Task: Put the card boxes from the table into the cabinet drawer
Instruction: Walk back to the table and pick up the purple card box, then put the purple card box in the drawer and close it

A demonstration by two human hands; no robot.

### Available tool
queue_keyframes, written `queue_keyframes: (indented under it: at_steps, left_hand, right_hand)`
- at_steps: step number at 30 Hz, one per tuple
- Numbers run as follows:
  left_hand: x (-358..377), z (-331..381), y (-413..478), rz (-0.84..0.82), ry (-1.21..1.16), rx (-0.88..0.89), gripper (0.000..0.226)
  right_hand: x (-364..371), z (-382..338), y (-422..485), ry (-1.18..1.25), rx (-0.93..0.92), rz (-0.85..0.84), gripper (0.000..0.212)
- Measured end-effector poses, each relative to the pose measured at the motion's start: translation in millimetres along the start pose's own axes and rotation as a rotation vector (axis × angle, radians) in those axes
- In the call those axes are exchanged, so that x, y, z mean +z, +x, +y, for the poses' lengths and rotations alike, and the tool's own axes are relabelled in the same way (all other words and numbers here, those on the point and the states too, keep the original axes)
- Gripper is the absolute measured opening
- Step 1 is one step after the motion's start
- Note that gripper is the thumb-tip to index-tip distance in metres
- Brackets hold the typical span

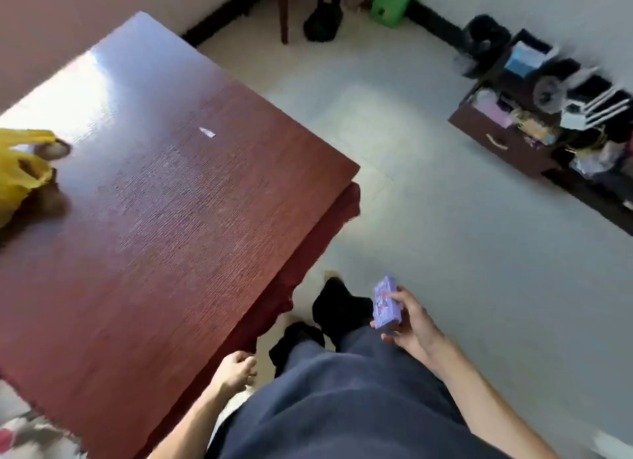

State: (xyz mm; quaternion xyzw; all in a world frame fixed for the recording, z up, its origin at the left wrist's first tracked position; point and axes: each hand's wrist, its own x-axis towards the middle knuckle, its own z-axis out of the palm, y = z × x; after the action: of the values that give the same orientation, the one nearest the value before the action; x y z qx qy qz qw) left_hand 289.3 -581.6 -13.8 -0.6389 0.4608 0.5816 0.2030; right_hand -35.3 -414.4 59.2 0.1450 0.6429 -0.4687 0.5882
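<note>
My right hand [412,325] holds a small purple card box [385,304] low at my side, above the pale floor and to the right of the red-brown table [164,218]. My left hand [238,371] hangs beside the table's near corner, fingers loosely curled with nothing in it. At the far right, against the wall, a dark low cabinet has its drawer [503,140] pulled open, with several colourful boxes and packets inside. No other card box shows on the table top.
A yellow plastic bag [20,170] lies at the table's left edge and a small white scrap [208,132] near its middle. A black bin [484,33], a green stool [390,1] and chair legs stand at the back. Clutter is piled on top of the cabinet.
</note>
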Motion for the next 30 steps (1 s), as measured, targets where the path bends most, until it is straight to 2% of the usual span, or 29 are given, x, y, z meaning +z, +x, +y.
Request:
queue_keyframes:
  at_steps: [5, 10, 14, 19, 25, 30]
  left_hand:
    - [52.6, 118.2, 3.1, -0.099, 0.179, 0.174, 0.023]
    - [118.5, 220.3, 4.9, -0.111, 0.296, 0.295, 0.018]
    - [169.8, 274.9, 1.5, -0.088, 0.395, 0.361, 0.015]
    - [221.3, 301.4, -9.6, -0.075, 0.506, 0.3, 0.015]
    - [255.5, 322.9, -10.7, -0.066, 0.725, 0.273, 0.013]
    - [288.6, 390.2, 22.0, -0.099, 0.793, 0.201, 0.023]
  right_hand:
    - [-88.6, 34.9, -14.5, 0.333, -0.048, 0.14, 0.05]
    - [-172.5, 47.1, -9.5, 0.515, -0.081, 0.305, 0.036]
    - [-236.7, 29.2, -5.3, 0.567, -0.072, 0.354, 0.032]
    - [-303.2, -13.0, -0.9, 0.589, -0.075, 0.414, 0.037]
    - [-353.3, -76.7, 13.7, 0.654, -0.159, 0.402, 0.045]
    - [-398.5, -142.6, 42.1, 0.716, -0.175, 0.393, 0.055]
